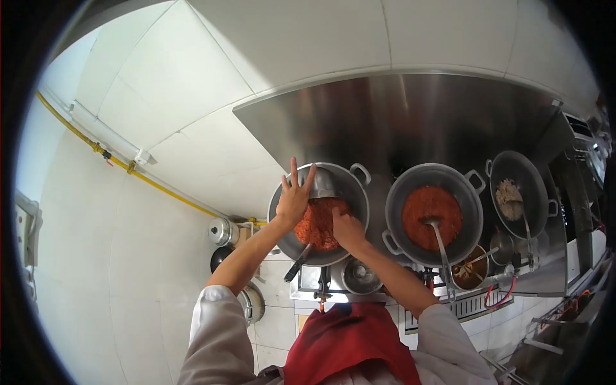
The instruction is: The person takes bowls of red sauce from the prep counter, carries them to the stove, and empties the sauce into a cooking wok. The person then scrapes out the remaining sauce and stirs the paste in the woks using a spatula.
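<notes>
My left hand (pixel 293 200) is at the left side of a shiny metal bowl (pixel 325 184), fingers spread along its outside, and it holds the bowl tipped over a large two-handled pot (pixel 360 204). Red, coarse sauce (pixel 316 232) fills the bottom of that pot. My right hand (pixel 348 231) is just below the bowl, one finger reaching toward the red sauce; its other fingers look curled in. A spoon with a dark handle (pixel 295 268) leans over the pot's near rim, its head sunk in the sauce.
Right of me stands a second pot (pixel 393 215) of red sauce with a long ladle (pixel 441 247). Farther right, a pan (pixel 540 186) holds pale food and a spoon. A small pot (pixel 362 276) sits near the stove's front edge. A yellow gas pipe (pixel 170 189) runs along the left wall.
</notes>
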